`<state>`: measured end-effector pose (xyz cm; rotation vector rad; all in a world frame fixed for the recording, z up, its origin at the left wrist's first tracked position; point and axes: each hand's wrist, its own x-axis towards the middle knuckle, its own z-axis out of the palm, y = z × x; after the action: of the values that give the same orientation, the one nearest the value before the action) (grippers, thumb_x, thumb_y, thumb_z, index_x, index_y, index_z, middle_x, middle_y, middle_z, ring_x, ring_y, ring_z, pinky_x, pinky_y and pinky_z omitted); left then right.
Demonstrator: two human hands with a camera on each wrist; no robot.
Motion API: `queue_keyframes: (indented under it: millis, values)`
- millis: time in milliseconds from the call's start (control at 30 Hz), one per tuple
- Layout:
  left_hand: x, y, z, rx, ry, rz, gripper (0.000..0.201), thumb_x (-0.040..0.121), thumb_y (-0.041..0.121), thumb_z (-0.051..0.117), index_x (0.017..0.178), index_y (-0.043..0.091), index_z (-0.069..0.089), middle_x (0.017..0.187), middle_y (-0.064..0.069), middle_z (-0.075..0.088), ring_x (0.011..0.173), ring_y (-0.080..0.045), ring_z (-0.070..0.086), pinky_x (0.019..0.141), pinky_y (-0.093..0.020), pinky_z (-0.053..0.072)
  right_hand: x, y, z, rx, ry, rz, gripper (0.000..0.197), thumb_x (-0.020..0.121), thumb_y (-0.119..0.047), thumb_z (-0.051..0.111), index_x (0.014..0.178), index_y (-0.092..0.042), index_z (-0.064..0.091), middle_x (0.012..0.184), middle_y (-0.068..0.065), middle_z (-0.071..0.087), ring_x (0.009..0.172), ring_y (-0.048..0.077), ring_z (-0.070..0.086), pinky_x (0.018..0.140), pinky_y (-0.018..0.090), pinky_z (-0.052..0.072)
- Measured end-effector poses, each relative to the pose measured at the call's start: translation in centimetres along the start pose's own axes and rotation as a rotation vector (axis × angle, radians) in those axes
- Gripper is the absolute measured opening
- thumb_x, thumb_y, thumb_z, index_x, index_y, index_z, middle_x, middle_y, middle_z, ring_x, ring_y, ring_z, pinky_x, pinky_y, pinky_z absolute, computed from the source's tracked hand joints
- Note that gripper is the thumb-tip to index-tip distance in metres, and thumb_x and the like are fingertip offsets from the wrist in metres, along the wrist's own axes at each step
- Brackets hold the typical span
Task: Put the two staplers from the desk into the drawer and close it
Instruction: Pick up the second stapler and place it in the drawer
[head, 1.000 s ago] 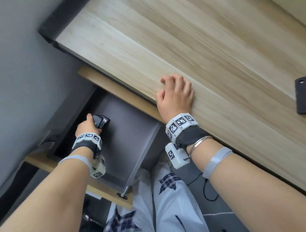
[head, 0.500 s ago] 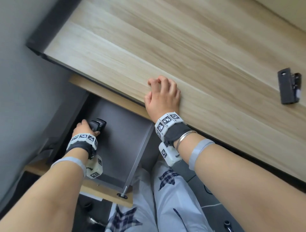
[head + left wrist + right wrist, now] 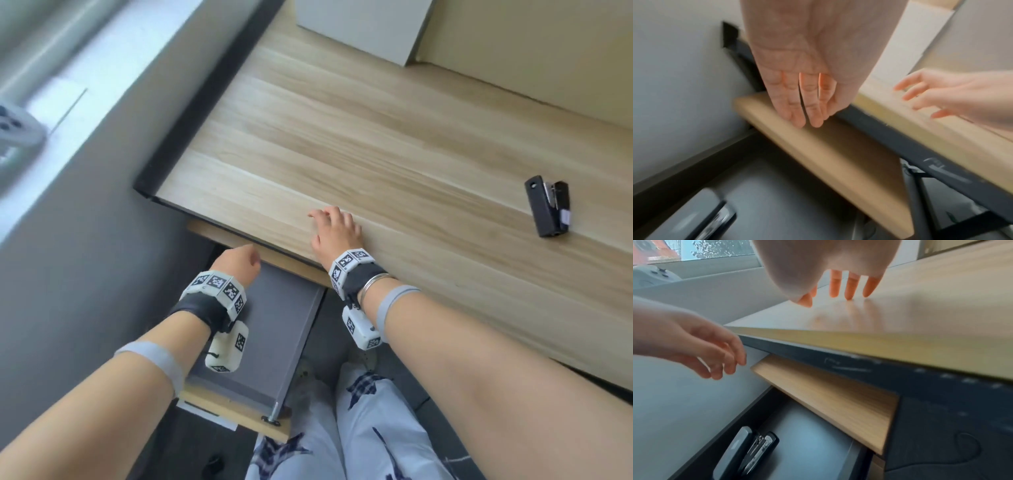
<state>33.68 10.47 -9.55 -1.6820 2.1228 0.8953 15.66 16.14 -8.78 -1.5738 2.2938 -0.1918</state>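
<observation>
One black stapler (image 3: 548,210) lies on the wooden desk (image 3: 376,144) at the far right. The other stapler (image 3: 748,452) (image 3: 694,219) lies on its side on the grey floor of the open drawer (image 3: 277,329), near its left wall. In the head view my left arm hides it. My left hand (image 3: 236,262) (image 3: 803,104) hovers empty above the drawer's back, fingers straight and together. My right hand (image 3: 337,228) holds nothing, and its spread fingertips (image 3: 846,287) touch the desk top near the front edge.
A wooden panel (image 3: 239,240) runs under the desk edge behind the drawer. A white box (image 3: 359,27) stands at the back of the desk. A grey wall and a window sill with a white device (image 3: 13,126) are at left. My legs (image 3: 342,428) are below.
My left hand has let go of the stapler in the drawer and lifted up out of it. The view has swung up, showing the desk stapler fully. The right hand stays at the desk edge.
</observation>
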Motion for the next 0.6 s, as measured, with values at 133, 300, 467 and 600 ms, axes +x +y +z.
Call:
queue_keyframes:
  millis: [133, 300, 467, 600]
  values:
    - [0.1, 5.4, -3.3, -0.016, 0.047, 0.11, 0.024, 0.088, 0.013, 0.046, 0.105, 0.011, 0.062, 0.107, -0.012, 0.069, 0.093, -0.03, 0.064, 0.075, -0.03, 0.046, 0.6, 2.6, -3.1, 0.014, -0.054, 0.064, 0.048, 0.088, -0.016, 0.048, 0.134, -0.029, 0.045, 0.134, 0.003, 0.047, 0.122, 0.028, 0.043, 0.099, 0.04, 0.035]
    - [2.1, 12.5, -5.1, -0.012, 0.096, 0.172, 0.027, 0.088, 0.01, 0.045, 0.108, 0.011, 0.062, 0.111, -0.011, 0.069, 0.098, -0.031, 0.064, 0.074, -0.029, 0.045, 1.7, 8.3, -7.5, -0.002, -0.074, 0.148, 0.05, 0.088, -0.014, 0.048, 0.136, -0.03, 0.042, 0.138, 0.004, 0.046, 0.125, 0.029, 0.042, 0.102, 0.04, 0.033]
    - [4.3, 20.2, -4.7, 0.051, 0.099, 0.224, 0.028, 0.09, 0.011, 0.045, 0.113, 0.01, 0.061, 0.117, -0.013, 0.067, 0.107, -0.033, 0.061, 0.085, -0.033, 0.048, 2.6, 16.3, -11.9, -0.06, -0.053, 0.314, 0.047, 0.09, -0.015, 0.048, 0.134, -0.028, 0.044, 0.137, 0.006, 0.045, 0.126, 0.029, 0.04, 0.102, 0.041, 0.033]
    - [6.2, 24.9, -3.0, 0.062, 0.081, 0.282, 0.028, 0.091, 0.015, 0.051, 0.117, 0.009, 0.058, 0.124, -0.014, 0.06, 0.108, -0.032, 0.06, 0.092, -0.036, 0.048, 2.9, 22.6, -14.3, -0.096, -0.037, 0.441, 0.045, 0.09, -0.013, 0.048, 0.133, -0.026, 0.045, 0.136, 0.007, 0.045, 0.126, 0.029, 0.039, 0.102, 0.042, 0.033]
